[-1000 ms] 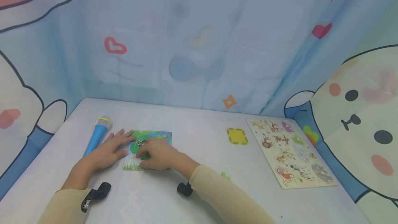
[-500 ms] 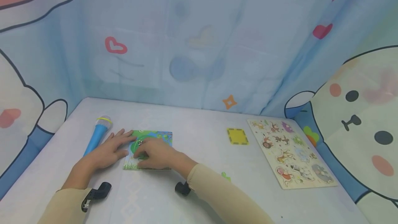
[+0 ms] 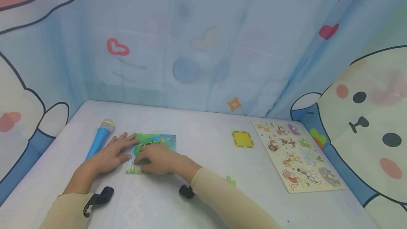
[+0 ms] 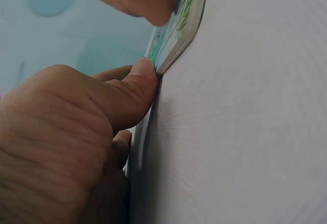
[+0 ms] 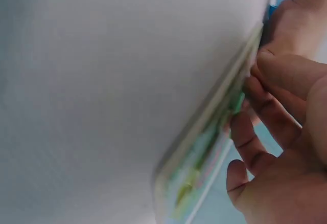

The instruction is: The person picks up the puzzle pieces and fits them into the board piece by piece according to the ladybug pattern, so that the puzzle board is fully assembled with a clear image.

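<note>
A small picture board, green and blue with a grass border, lies flat at the left of the table. My left hand rests along its left edge with fingers spread; in the left wrist view its thumb touches the board's corner. Over the board's middle is my right hand, palm down with bent fingers. In the right wrist view its fingertips are right at the board's surface, spaced apart, with nothing visible between them. The hand hides the middle of the picture.
A blue toy microphone lies left of the left hand. To the right are a yellow square frame and a wooden animal puzzle. A small green piece shows behind the right sleeve. A printed curtain borders the table.
My right hand has shifted slightly left across the board, now covering most of a black-and-white spot seen earlier. The left hand and the board have stayed in place.
</note>
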